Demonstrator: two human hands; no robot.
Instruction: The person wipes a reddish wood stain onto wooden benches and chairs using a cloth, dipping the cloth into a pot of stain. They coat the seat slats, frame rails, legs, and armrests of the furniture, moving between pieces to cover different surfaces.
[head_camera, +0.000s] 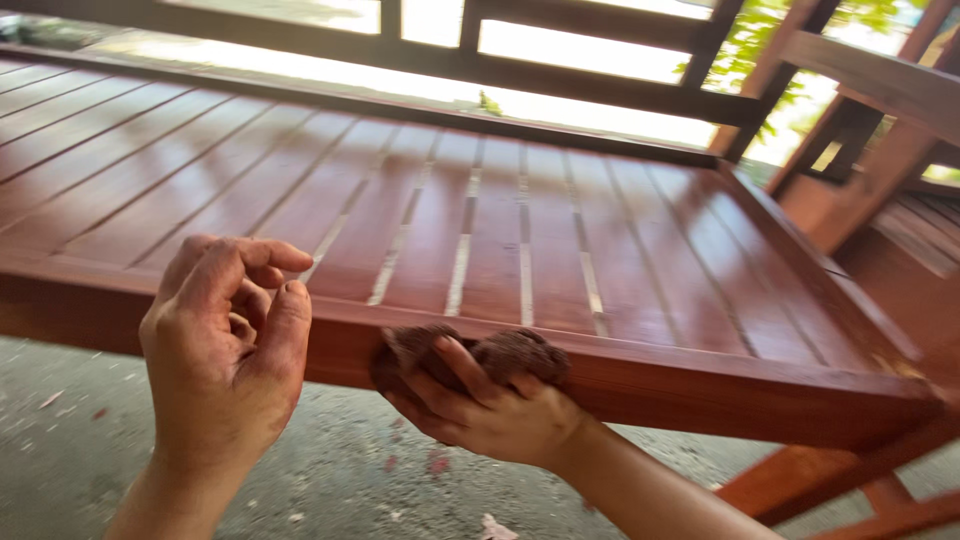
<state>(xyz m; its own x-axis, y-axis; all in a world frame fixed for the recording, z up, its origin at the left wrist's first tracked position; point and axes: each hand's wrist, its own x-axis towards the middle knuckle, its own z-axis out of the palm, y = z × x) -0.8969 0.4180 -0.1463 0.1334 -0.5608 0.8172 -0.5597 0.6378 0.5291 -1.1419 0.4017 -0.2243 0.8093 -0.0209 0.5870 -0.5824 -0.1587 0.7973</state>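
I am pressing a dark, reddish-brown rag (500, 355) against the front edge rail of the red-stained slatted wooden table (700, 385), and my right hand (480, 405) is closing around it, fingers curled over its bunched top. The rag is looking soft, limp and light, so I judge it is best gripped as a wad, squeezed tight so it is not slipping off the glossy rail. It is looking crumpled, fuzzy and stained the table's colour. My left hand (225, 340) is hovering just left of the rag, near the same rail, holding nothing, its fingers loosely curled inward and smudged. Below the table, grey concrete ground (60, 450) is showing, flecked with reddish bits.
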